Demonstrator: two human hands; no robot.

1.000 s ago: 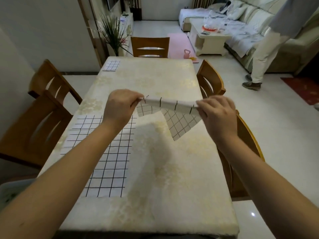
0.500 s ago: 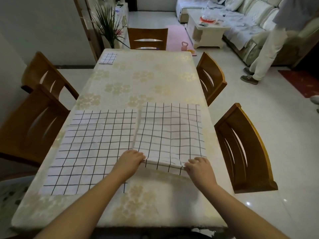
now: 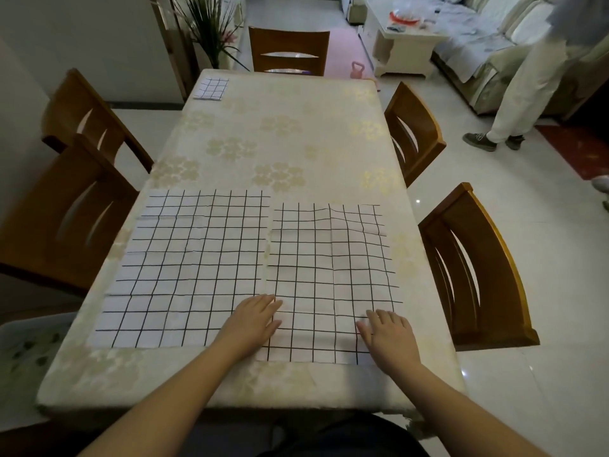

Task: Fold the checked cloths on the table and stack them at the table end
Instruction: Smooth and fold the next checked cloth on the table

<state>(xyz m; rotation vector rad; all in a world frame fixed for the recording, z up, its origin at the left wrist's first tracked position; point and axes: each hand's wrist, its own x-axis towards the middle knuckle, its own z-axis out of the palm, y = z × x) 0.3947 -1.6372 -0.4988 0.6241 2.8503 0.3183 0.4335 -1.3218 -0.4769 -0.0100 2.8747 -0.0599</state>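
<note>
The white square cloth with black grid lines on the right (image 3: 329, 278) lies spread flat on the near half of the desk (image 3: 280, 140), creased but not yet folded, and both your hands are on its near edge. Your left hand (image 3: 253, 319) rests flat on the cloth's near-left corner, fingers straight and released, partly over the seam with the neighbour; your right hand (image 3: 387, 334) presses flat near the near-right corner, fingers spread, grasping nothing. A second white black-checked cloth on the left (image 3: 188, 268) lies just beside it, edges touching or nearly so, also fully open. At the far-left corner of the desk sits a small folded checked cloth stack (image 3: 211, 88); how many layers, cannot tell. So judged from this: some folding is done and stacked, two cloths are left, and the current step looks like smoothing before the first fold. The desk wears a cream floral tablecloth. Around it stand wooden chairs: two on the left (image 3: 66, 206), two on the right (image 3: 474, 265), one at the far end (image 3: 290, 51). Nothing lies on the path to the stack, but it is well apart from you, a long reach. Another person in pale trousers (image 3: 524, 87) stands well clear, by the sofa (image 3: 487, 31).
</note>
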